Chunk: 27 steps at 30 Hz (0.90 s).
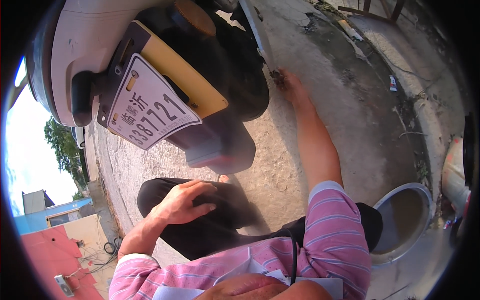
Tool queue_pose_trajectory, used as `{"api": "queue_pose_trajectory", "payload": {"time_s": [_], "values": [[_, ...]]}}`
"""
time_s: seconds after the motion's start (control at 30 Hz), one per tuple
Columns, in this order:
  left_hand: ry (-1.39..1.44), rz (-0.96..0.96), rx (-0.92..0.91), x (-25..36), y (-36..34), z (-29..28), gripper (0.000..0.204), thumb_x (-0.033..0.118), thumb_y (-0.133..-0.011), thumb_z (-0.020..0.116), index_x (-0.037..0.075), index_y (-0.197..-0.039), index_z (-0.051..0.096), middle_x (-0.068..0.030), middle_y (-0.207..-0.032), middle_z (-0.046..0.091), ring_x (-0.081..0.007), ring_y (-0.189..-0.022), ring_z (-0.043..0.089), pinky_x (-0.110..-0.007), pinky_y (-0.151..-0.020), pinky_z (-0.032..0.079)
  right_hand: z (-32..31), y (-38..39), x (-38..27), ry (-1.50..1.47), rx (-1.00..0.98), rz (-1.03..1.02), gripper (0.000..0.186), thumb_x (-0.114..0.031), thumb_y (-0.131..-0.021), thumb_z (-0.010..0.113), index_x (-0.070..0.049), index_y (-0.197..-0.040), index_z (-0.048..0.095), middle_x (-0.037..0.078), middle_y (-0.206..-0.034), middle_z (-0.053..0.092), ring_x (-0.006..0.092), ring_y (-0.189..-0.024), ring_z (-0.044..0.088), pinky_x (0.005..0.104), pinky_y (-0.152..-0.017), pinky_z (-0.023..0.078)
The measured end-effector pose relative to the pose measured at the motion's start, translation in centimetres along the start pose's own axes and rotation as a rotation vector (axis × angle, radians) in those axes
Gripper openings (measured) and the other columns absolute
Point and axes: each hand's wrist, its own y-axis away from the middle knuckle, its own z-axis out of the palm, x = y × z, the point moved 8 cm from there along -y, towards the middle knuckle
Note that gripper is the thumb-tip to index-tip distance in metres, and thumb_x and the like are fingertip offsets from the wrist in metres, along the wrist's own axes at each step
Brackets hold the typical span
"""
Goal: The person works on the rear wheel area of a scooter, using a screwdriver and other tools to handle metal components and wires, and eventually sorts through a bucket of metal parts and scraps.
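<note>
While the left hand (pixel 187 204) rests, fingers loosely apart, on the knee (pixel 151 192), the right hand (pixel 292 87), its grip too small to tell, is best held steady by the metal bar (pixel 256 31) just ahead-left of it.

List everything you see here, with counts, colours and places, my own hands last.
Vehicle body: 1, cream, upper left.
Number plate: 1, white, on vehicle's rear.
Panel: 1, yellow, behind plate.
Mudguard: 1, dark grey, below panel.
Tyre: 1, black, top centre.
Bar: 1, grey, beside tyre.
Packet: 1, mostly white, upper right.
Basin: 1, pale grey, lower right.
Foliage: 1 patch, green, left.
Walls: several, pink, cream and blue, lower left.
Ground: 1, grey, centre.
Shirt: 1, pink striped, bottom.
Trousers: 1 pair, black, lower centre.
Left hand: 1, bare, on trousers.
Right hand: 1, bare, at a small dark part near the bar's end.
</note>
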Motion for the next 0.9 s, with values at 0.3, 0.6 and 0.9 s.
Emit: {"api": "queue_pose_trajectory", "payload": {"time_s": [0.3,0.6,0.9], "values": [[-0.065,0.166,0.005,2.0,-0.9,0.2,0.047,0.022,-0.083,0.080,0.005,-0.124,0.064,-0.0164,-0.108,0.066,-0.0377,-0.101,0.066,-0.043,-0.088,0.056,2.5,5.3,-1.1,-0.176,-0.088,-0.111,0.033,-0.032,-0.103,0.053,-0.006,-0.117,0.065,0.009,-0.109,0.071,0.0235,-0.084,0.065,0.0354,-0.066,0.050],[0.118,0.407,0.209,1.5,1.7,-7.0,0.045,0.019,-0.080,0.080,-0.001,-0.118,0.066,-0.0187,-0.111,0.069,-0.0376,-0.104,0.068,-0.041,-0.092,0.054,1.7,6.0,-2.9,0.005,0.048,-0.150,0.025,-0.028,-0.101,0.055,-0.008,-0.112,0.065,0.008,-0.112,0.069,0.0224,-0.084,0.065,0.0311,-0.065,0.049],[0.985,0.095,0.340,-19.3,-4.9,-6.0,0.053,0.025,-0.092,0.079,-0.005,-0.131,0.060,-0.0131,-0.116,0.071,-0.0196,-0.108,0.067,-0.037,-0.099,0.054,-1.8,4.7,-0.3,0.221,0.080,-0.170,0.020,-0.030,-0.099,0.061,-0.009,-0.099,0.063,0.003,-0.087,0.062,0.0150,-0.067,0.059,0.0246,-0.053,0.044]]}}
